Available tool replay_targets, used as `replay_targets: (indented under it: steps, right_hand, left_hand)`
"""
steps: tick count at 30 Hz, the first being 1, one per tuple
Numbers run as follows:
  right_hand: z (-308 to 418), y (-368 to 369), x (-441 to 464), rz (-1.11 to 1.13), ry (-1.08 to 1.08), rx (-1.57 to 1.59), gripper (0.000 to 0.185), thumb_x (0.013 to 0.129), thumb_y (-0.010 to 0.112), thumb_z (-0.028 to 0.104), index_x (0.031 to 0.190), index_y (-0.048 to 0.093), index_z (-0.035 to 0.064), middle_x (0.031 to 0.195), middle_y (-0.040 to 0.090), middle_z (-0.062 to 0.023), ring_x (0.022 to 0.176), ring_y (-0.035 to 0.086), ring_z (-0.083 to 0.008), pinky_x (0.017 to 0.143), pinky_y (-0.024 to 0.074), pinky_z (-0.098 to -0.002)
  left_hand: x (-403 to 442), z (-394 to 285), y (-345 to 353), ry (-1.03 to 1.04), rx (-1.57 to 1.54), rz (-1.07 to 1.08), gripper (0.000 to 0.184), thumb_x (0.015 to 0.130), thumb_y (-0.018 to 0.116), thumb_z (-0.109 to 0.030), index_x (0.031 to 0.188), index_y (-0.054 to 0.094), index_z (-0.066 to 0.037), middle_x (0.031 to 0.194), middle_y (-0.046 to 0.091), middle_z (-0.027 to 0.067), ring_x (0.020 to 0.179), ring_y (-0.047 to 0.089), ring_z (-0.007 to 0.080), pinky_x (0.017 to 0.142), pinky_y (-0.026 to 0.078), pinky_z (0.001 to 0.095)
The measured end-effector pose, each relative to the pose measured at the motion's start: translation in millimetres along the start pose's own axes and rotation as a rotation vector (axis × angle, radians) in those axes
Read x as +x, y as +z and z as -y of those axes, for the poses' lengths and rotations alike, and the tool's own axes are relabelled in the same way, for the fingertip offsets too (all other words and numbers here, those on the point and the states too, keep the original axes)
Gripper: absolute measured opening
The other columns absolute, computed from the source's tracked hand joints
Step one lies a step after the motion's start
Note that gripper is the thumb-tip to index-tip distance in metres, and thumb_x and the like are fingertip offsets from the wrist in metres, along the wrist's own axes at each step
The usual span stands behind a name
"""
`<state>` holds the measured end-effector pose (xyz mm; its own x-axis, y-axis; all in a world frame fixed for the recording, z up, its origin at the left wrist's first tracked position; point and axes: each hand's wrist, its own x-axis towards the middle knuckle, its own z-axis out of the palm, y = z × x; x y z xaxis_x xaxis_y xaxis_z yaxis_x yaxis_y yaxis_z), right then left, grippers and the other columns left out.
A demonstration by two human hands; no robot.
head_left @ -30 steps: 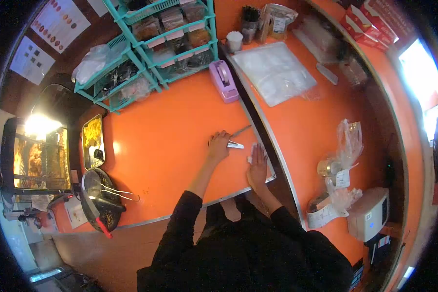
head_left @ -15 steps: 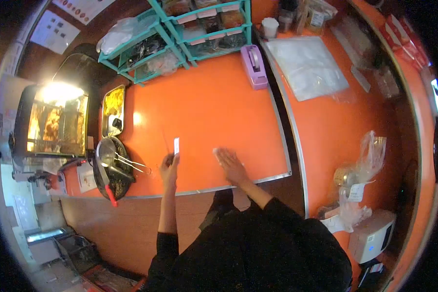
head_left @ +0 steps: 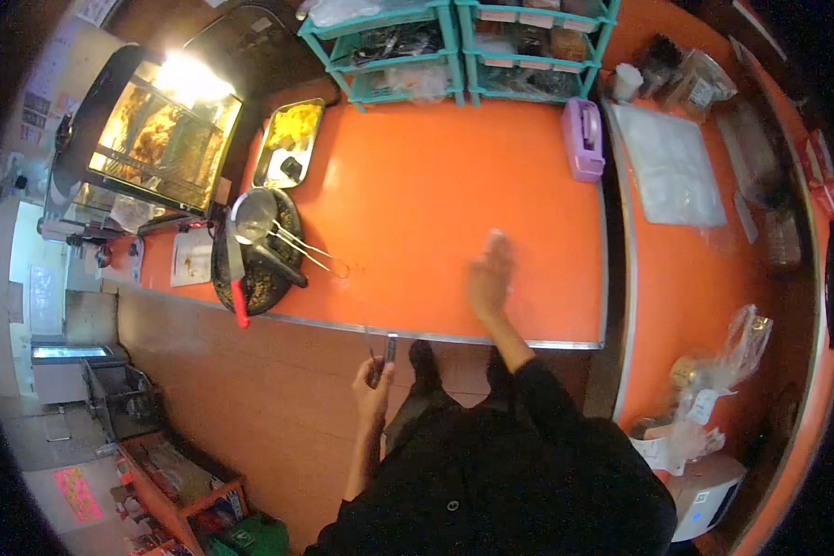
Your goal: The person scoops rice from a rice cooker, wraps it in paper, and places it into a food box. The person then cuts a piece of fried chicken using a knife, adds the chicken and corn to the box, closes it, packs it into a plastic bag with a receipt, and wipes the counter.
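Observation:
In the head view, my left hand point(head_left: 371, 387) is closed, just off the table's front edge. From its fingers stick up a small narrow strip point(head_left: 391, 348), pale and grey, and a thin dark piece beside it; their kind is unclear. My right hand point(head_left: 491, 276) lies with fingers stretched out over the orange table point(head_left: 408, 185), slightly blurred. A small whitish patch point(head_left: 498, 235) shows at its fingertips; whether it is a tissue I cannot tell. To the left, a strainer point(head_left: 253, 219) and a red-handled knife point(head_left: 238, 289) lie across a black pan point(head_left: 273, 295).
A metal tray point(head_left: 317, 116) with yellow food stands behind the pan, beside a lit glass display cabinet point(head_left: 157, 139). Teal racks point(head_left: 463, 56) line the back. A purple tape dispenser point(head_left: 584, 148) stands at the right, near clear plastic bags point(head_left: 672, 167) on the side counter.
The camera view has shifted. My left hand has drawn back from over the table to beyond its front edge, still holding the strip. My right hand has moved farther across the tabletop.

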<state>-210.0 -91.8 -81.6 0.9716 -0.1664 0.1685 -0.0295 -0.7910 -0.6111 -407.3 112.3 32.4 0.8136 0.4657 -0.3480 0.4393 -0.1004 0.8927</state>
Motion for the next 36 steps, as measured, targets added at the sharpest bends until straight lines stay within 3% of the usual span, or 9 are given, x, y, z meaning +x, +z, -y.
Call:
replay_targets:
  steps: [8, 10, 14, 16, 19, 23, 29, 34, 36]
  right_hand:
    - [137.0, 111.6, 18.2, 0.357, -0.548, 0.033, 0.057, 0.096, 0.030, 0.032, 0.144, 0.017, 0.0030, 0.150, 0.018, -0.0149, 0.139, 0.014, -0.0296, 0.112, 0.0100, -0.0481]
    - [108.0, 72.6, 13.7, 0.501, -0.420, 0.102, 0.055, 0.097, 0.028, 0.032, 0.143, 0.021, 0.0034, 0.149, 0.022, -0.0150, 0.139, 0.016, -0.0303, 0.112, 0.0109, -0.0478]
    - [15.4, -14.7, -30.5, 0.206, -0.119, -0.271, 0.055, 0.098, 0.027, 0.032, 0.145, 0.017, 0.0045, 0.151, 0.017, -0.0131, 0.140, 0.013, -0.0293, 0.112, 0.0061, -0.0463]
    - [3.2, -44.3, -58.8, 0.081, -0.025, -0.079, 0.056, 0.098, 0.026, 0.034, 0.145, 0.015, 0.0037, 0.151, 0.015, -0.0135, 0.140, 0.011, -0.0299, 0.112, 0.0048, -0.0456]
    - [37.5, 15.9, -87.5, -0.120, 0.017, -0.347, 0.058, 0.098, 0.024, 0.037, 0.145, 0.014, 0.0036, 0.151, 0.014, -0.0140, 0.140, 0.012, -0.0313, 0.112, 0.0068, -0.0467]
    - [164.6, 98.0, -75.0, 0.050, -0.041, -0.171, 0.059, 0.097, 0.025, 0.036, 0.143, 0.018, -0.0005, 0.150, 0.018, -0.0167, 0.139, 0.013, -0.0347, 0.112, 0.0080, -0.0483]
    - [209.0, 168.6, 0.2, 0.090, -0.291, -0.049, 0.053, 0.097, 0.031, 0.030, 0.142, 0.025, 0.0019, 0.149, 0.021, -0.0159, 0.138, 0.015, -0.0328, 0.111, 0.0124, -0.0508]
    - [239.1, 148.3, -15.9, 0.530, -0.784, -0.120, 0.046, 0.097, 0.031, 0.026, 0.137, 0.038, 0.0048, 0.143, 0.034, -0.0147, 0.134, 0.028, -0.0282, 0.112, 0.0154, -0.0450]
    - [187.7, 185.9, -22.1, 0.627, -0.756, 0.018, 0.043, 0.096, 0.032, 0.023, 0.133, 0.043, 0.0040, 0.141, 0.038, -0.0149, 0.132, 0.031, -0.0285, 0.111, 0.0175, -0.0435]
  left_hand:
    - [19.3, 10.9, -81.4, 0.088, 0.095, 0.151, 0.027, 0.082, 0.070, -0.019, 0.100, 0.059, -0.001, 0.086, 0.054, 0.0012, 0.075, 0.049, 0.0089, 0.066, 0.041, 0.0233]
    - [23.3, 21.1, -102.4, 0.086, 0.095, 0.135, 0.028, 0.081, 0.070, -0.019, 0.099, 0.059, -0.001, 0.086, 0.054, 0.0011, 0.075, 0.049, 0.0085, 0.065, 0.041, 0.0230]
    - [35.6, 56.2, -141.8, 0.068, 0.249, 0.118, 0.035, 0.081, 0.070, -0.028, 0.100, 0.059, 0.000, 0.087, 0.055, 0.0050, 0.076, 0.053, 0.0141, 0.069, 0.043, 0.0278]
    - [35.1, 50.6, -154.1, 0.038, 0.225, 0.136, 0.037, 0.081, 0.070, -0.029, 0.100, 0.059, 0.000, 0.088, 0.055, 0.0062, 0.078, 0.053, 0.0155, 0.070, 0.043, 0.0287]
    - [36.2, 47.8, -167.8, 0.006, 0.226, 0.157, 0.038, 0.081, 0.069, -0.030, 0.101, 0.059, 0.000, 0.088, 0.056, 0.0078, 0.081, 0.054, 0.0172, 0.072, 0.044, 0.0298]
    - [36.5, 54.5, -182.6, 0.043, 0.270, 0.132, 0.038, 0.081, 0.069, -0.030, 0.101, 0.059, 0.000, 0.088, 0.058, 0.0084, 0.081, 0.056, 0.0188, 0.072, 0.045, 0.0310]
    - [37.3, 88.9, -208.9, 0.048, 0.278, 0.085, 0.037, 0.079, 0.071, -0.029, 0.099, 0.060, 0.001, 0.088, 0.059, 0.0106, 0.080, 0.057, 0.0213, 0.071, 0.045, 0.0317]
    - [34.0, 89.1, -209.4, 0.018, 0.241, 0.065, 0.039, 0.078, 0.072, -0.030, 0.098, 0.060, 0.001, 0.087, 0.059, 0.0117, 0.080, 0.058, 0.0226, 0.072, 0.046, 0.0323]
    - [37.3, 89.2, -208.9, 0.017, 0.239, 0.062, 0.040, 0.078, 0.072, -0.030, 0.098, 0.060, 0.001, 0.087, 0.058, 0.0117, 0.080, 0.058, 0.0229, 0.072, 0.046, 0.0324]
